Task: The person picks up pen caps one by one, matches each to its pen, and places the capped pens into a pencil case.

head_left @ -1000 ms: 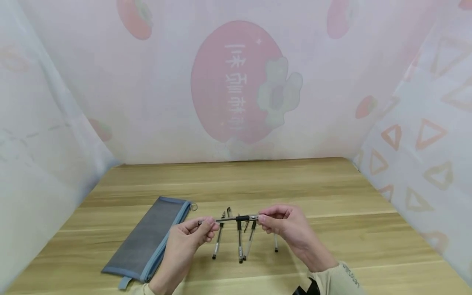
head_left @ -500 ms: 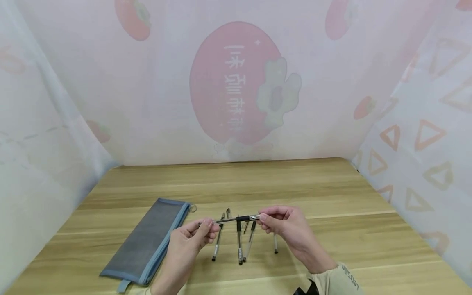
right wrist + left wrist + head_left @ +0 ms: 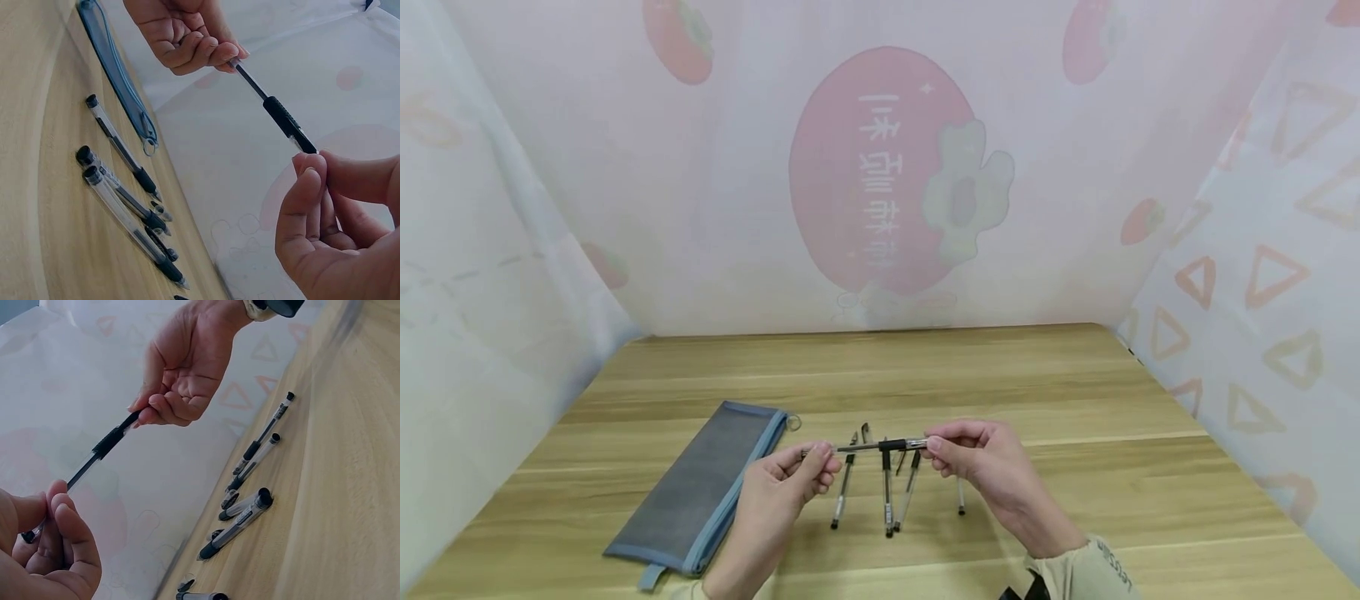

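Held level above the table, a clear-barrelled gel pen (image 3: 891,445) with a black rubber grip spans the two hands. My left hand (image 3: 778,492) pinches its rear end between thumb and fingertips; a dark end plug (image 3: 28,537) pokes out below those fingers. My right hand (image 3: 996,475) pinches the opposite end, just past the black grip, and its fingertips hide the tip. Beneath the held pen, several similar pens (image 3: 128,209) lie on the wooden table, dark ends toward me. Small caps (image 3: 230,499) lie close to their grip ends.
A grey mesh pencil pouch (image 3: 688,487) with blue edging and a zipper lies left of the pens, beside my left forearm. A ring (image 3: 793,422) hangs at its far corner. Printed cloth (image 3: 737,208) encloses the wooden table (image 3: 1150,483) at the back and sides.
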A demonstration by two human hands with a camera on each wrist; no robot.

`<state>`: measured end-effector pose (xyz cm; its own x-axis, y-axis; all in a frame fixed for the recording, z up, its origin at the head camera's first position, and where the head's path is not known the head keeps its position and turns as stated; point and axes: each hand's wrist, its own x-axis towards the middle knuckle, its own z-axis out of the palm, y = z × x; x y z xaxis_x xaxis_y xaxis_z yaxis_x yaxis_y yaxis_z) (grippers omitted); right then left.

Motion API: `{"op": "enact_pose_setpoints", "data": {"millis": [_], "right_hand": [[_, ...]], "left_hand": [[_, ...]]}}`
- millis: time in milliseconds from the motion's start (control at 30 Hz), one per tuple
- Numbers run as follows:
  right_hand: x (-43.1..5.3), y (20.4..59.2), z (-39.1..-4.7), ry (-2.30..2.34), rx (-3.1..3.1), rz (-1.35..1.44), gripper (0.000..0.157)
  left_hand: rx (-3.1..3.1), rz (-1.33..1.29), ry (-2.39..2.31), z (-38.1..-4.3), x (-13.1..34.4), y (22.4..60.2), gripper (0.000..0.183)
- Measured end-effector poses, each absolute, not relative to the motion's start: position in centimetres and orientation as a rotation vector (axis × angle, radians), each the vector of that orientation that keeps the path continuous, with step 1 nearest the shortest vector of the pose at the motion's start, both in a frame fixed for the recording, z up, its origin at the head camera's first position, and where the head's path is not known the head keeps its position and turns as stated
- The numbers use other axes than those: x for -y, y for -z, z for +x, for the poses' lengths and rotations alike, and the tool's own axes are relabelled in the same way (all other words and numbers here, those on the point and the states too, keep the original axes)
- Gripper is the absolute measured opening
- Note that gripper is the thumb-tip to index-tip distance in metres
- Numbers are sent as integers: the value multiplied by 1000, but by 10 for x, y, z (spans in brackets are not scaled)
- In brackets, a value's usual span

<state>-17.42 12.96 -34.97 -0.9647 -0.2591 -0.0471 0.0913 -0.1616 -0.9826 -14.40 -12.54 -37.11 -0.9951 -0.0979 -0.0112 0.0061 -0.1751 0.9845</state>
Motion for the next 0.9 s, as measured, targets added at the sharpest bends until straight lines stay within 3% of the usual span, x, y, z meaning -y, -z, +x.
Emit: {"op": "enact_pose_setpoints", "data": {"millis": [733, 900], "right_hand": [[-123, 349, -180, 2260, -1890, -290, 23], [-124, 350, -180, 2247, -1865, -297, 16]], "left_hand": [[1853, 70, 2484, -147, 133, 371, 35], [1881, 84, 2444, -147, 135, 368, 33]]}}
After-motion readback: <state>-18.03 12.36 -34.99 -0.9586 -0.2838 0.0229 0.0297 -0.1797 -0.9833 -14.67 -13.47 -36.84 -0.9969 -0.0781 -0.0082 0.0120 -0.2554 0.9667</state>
